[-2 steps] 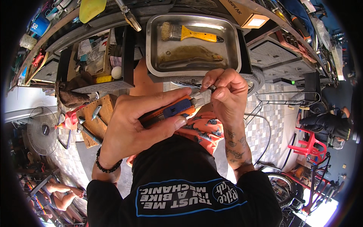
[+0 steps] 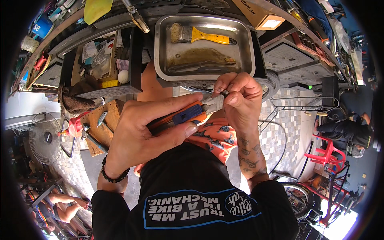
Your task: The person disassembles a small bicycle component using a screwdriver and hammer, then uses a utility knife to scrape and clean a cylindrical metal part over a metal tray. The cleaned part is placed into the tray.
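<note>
My left hand (image 2: 140, 128) is closed around an orange utility knife (image 2: 170, 120) with a ribbed blue slider. The knife's pale metal end (image 2: 212, 105) points toward my right hand (image 2: 242, 94). There the thumb and fingers of my right hand pinch a small dark piece (image 2: 225, 93), too tiny and covered to name. Beyond both hands stands a steel tray (image 2: 206, 77) on the bench. Inside it lie a paintbrush (image 2: 208, 37) with a yellow handle and a thin, long item in brownish liquid.
An open drawer (image 2: 134, 86) full of small items juts out at the left. A wooden board (image 2: 114, 114) with hammers sits below it, near a fan (image 2: 46, 138). At the right are a wire stand (image 2: 306, 105), a red chair (image 2: 329, 152), a bicycle wheel (image 2: 298, 200) and another person (image 2: 348, 130).
</note>
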